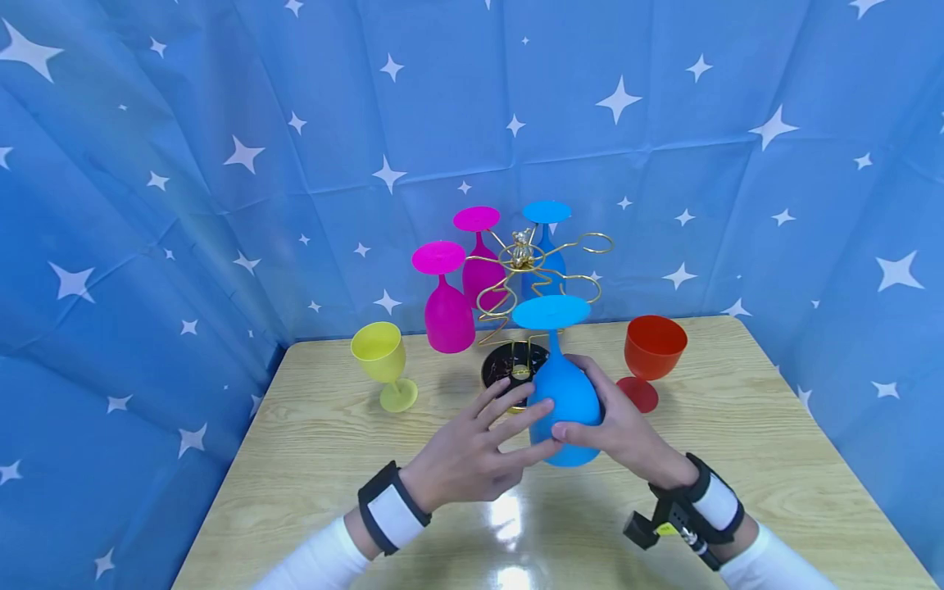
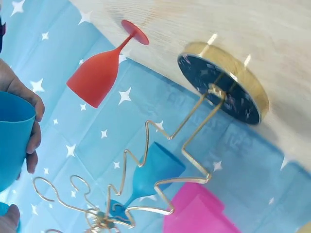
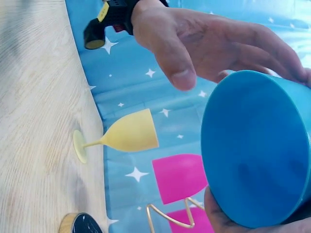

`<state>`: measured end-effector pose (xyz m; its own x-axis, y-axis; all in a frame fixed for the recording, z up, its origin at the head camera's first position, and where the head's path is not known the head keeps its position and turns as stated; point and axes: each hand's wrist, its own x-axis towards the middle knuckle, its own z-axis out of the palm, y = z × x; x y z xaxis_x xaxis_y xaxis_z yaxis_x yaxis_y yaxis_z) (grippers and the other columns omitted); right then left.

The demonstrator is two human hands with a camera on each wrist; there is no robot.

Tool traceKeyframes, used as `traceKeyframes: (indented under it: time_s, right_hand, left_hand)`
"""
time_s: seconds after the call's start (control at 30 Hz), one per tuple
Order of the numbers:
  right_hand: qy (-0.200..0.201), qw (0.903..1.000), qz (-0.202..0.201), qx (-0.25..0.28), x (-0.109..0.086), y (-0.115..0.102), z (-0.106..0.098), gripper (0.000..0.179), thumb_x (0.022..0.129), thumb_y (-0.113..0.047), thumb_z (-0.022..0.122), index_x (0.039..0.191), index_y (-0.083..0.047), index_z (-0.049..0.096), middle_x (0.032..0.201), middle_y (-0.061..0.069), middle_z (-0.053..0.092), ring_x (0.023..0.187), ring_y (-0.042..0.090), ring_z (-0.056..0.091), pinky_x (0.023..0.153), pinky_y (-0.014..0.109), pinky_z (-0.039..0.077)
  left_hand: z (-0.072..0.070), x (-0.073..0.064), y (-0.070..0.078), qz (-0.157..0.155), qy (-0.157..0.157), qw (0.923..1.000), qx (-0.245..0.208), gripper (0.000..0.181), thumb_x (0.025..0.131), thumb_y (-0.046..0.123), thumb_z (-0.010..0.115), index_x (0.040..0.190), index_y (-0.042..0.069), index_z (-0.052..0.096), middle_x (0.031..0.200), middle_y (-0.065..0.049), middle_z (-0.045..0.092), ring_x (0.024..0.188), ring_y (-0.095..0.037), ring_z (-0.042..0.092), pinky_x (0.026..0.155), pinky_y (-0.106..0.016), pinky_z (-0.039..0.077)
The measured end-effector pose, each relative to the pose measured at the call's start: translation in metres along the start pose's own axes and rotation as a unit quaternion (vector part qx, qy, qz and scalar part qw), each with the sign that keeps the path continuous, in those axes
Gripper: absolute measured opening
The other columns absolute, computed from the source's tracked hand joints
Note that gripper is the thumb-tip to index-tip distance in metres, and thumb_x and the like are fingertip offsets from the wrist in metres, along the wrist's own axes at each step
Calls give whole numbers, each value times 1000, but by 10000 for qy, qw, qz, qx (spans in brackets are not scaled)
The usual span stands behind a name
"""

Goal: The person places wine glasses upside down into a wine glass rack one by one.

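I have the right hand grasping a blue goblet by its bowl, thumb on the near side. The left hand is released, fingers spread and nearly straight, reaching to the other side of the same bowl; I cannot tell whether the fingertips bear on it. A black-and-white strap circles the left wrist, and I can make out a small camera on the right one.

The goblet is upside down, foot uppermost and mouth downward, above the table and in front of a gold wire rack. I cannot tell whether its stem touches the wire. Behind the bowl I see part of the rack's round black base, edged in gold, and a small gold figure sits at the top.

On the rack's left side hang two inverted magenta goblets, a front one and a rear one; a second blue goblet hangs inverted at the back.

Farther out, a yellow goblet stands upright to my left and a red goblet upright to my right. A blue star-patterned curtain hangs behind everything.
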<state>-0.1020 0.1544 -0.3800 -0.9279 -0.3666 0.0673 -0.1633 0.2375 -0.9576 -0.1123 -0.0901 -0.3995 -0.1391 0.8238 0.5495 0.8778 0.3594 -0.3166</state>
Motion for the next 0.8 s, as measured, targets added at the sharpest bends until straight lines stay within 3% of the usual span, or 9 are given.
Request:
traceKeyframes:
  time_s: [0.13,0.3,0.43,0.6,0.8]
  right_hand:
    - [147,9998,-28,-104,-1,0,-1,89,81,-37,77,149,-15,25,145,21,37,128,50,41,85,50,58]
    - [262,9994,-25,-237,-1,1,-1,91,79,-37,78,149,-14,25,145,20,38,128,50,41,86,51,57]
    - [297,9994,-11,-163,-2,2,-1,93,79,-40,78,149,-12,24,146,20,37,129,50,40,86,51,57]
    - [310,9994,63,-169,-5,2,-1,93,80,-43,76,150,-13,23,146,21,36,129,50,40,86,51,57]
    - [499,9982,-91,-324,-8,2,-3,89,80,-37,77,150,-13,26,145,20,40,127,48,43,87,52,57]
  left_hand:
    - [4,-3,2,-524,560,9951,-631,72,82,34,73,144,21,38,153,-15,35,145,-35,31,120,-52,30]
    - [11,-7,8,-1361,1023,9744,-1467,75,84,38,73,145,13,37,155,-17,31,145,-36,30,117,-53,35]
    - [21,-11,16,-2075,1203,9512,-1941,76,91,42,64,150,8,31,158,-18,27,148,-34,27,114,-55,37]
    - [36,-16,25,-2900,1247,9144,-2534,76,96,50,53,154,11,23,161,-15,22,149,-31,25,110,-60,40]
    - [47,-20,35,-3634,991,8713,-3146,80,91,33,63,155,16,19,163,-14,19,150,-33,24,109,-65,37]
